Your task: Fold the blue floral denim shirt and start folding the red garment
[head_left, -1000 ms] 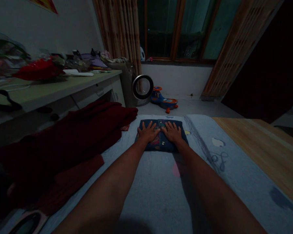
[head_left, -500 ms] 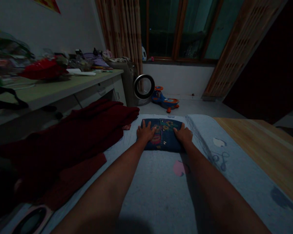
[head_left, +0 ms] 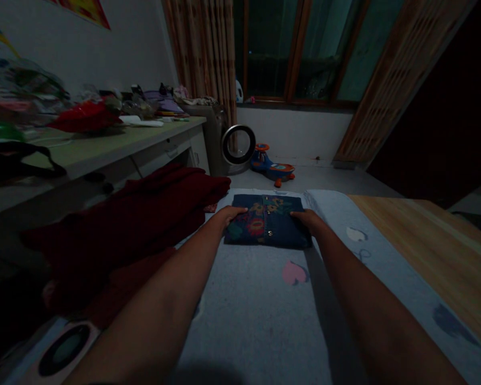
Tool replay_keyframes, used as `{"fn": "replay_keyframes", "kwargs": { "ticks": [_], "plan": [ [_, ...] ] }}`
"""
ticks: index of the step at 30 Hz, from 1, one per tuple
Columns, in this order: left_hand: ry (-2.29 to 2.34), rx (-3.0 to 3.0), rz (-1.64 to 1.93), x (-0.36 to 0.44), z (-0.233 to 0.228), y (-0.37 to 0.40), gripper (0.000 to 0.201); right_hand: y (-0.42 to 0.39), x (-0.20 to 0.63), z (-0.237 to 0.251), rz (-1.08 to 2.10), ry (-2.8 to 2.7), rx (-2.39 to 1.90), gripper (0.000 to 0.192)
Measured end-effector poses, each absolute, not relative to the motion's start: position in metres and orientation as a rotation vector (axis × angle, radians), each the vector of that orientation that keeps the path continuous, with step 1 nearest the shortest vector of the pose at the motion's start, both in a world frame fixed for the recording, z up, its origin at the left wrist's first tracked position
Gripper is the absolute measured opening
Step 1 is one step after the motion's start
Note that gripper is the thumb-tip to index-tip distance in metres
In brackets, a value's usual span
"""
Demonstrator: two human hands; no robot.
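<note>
Since the earlier frames the hands have shifted from lying flat on top of the denim [head_left: 282, 227] out to its two ends, uncovering its flowers and button strip. The denim, a flat folded bundle, lies on the sheet [head_left: 252, 299] at 12 o'clock from the person, at the far reach of both arms. Its long axis runs from 9 to 3 o'clock, across the line of the arms, while the button strip runs from 12 to 6 near its middle.

The left hand [head_left: 229, 214] is clamped on the 9 o'clock end and the right hand [head_left: 309, 218] on the 3 o'clock end, well apart from each other. Both thumbs rest on top, pointing inward; the other fingers are mostly hidden. Neither hand is nearer: both touch the bundle, about evenly placed either side of the strip.

Outward from there, a pink heart [head_left: 294, 272] on the sheet shows at 5 o'clock. A dark red cloth [head_left: 144, 219] spreads at 9 o'clock, and a wooden board [head_left: 404, 224] is at 3. Farther off, a cluttered counter [head_left: 84, 152] stands at 10 and a toy car [head_left: 272, 168] at 12.
</note>
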State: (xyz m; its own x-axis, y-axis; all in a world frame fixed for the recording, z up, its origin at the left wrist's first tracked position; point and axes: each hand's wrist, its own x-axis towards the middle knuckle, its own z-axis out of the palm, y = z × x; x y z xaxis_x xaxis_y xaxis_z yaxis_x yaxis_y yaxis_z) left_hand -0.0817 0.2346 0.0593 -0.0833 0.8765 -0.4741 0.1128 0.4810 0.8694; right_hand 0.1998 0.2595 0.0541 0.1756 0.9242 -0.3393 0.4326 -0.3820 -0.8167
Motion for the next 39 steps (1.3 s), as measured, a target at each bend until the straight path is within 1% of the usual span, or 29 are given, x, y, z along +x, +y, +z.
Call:
{"fn": "replay_keyframes", "kwargs": {
  "ticks": [3,7,12,15,20,24,26,27,29,31,33,35,37,39],
  "plan": [
    [1.458,0.895,0.924,-0.083,0.062,0.226,0.024,0.248,0.198,0.068,1.180,-1.275,-1.773,0.036],
    [1.298,0.946,1.049,-0.088,0.077,0.197,0.029,0.213,0.202,0.090,1.212,-1.244,-1.630,0.039],
    [1.106,1.049,1.138,-0.098,0.097,0.131,0.046,0.142,0.208,0.106,1.238,-1.256,-1.483,0.042],
    [1.101,1.070,1.147,-0.101,0.102,0.086,0.048,0.097,0.209,0.107,1.235,-1.265,-1.472,0.042],
    [1.152,1.142,1.200,-0.100,0.095,0.018,0.050,0.034,0.212,0.105,1.216,-1.267,-1.505,0.043],
    [1.198,1.227,1.191,-0.103,0.070,-0.011,0.053,0.007,0.215,0.086,1.167,-1.353,-1.532,0.042],
    [1.357,1.330,1.106,-0.107,0.055,-0.016,0.051,0.002,0.216,0.068,1.093,-1.461,-1.612,0.043],
    [1.502,1.395,1.015,-0.110,0.049,-0.018,0.047,0.000,0.217,0.059,1.004,-1.530,-1.692,0.043],
    [1.835,1.522,0.765,-0.114,0.043,-0.021,0.044,-0.003,0.216,0.046,0.744,-1.683,-1.855,0.048],
    [2.124,1.667,0.568,-0.114,0.047,-0.024,0.048,-0.006,0.211,0.042,0.413,-1.781,-1.961,0.055],
    [2.295,1.871,0.546,-0.106,0.056,-0.026,0.052,-0.008,0.200,0.047,0.121,-1.824,-1.951,0.060],
    [2.309,2.111,0.621,-0.088,0.066,-0.025,0.049,-0.007,0.183,0.054,-0.029,-1.909,-1.819,0.056],
    [2.162,2.316,0.661,-0.063,0.069,-0.021,0.046,-0.003,0.161,0.058,-0.014,-2.089,-1.603,0.048],
    [1.991,2.437,0.629,-0.039,0.063,-0.014,0.047,0.003,0.140,0.056,0.038,-2.228,-1.512,0.048]
  ]
}}
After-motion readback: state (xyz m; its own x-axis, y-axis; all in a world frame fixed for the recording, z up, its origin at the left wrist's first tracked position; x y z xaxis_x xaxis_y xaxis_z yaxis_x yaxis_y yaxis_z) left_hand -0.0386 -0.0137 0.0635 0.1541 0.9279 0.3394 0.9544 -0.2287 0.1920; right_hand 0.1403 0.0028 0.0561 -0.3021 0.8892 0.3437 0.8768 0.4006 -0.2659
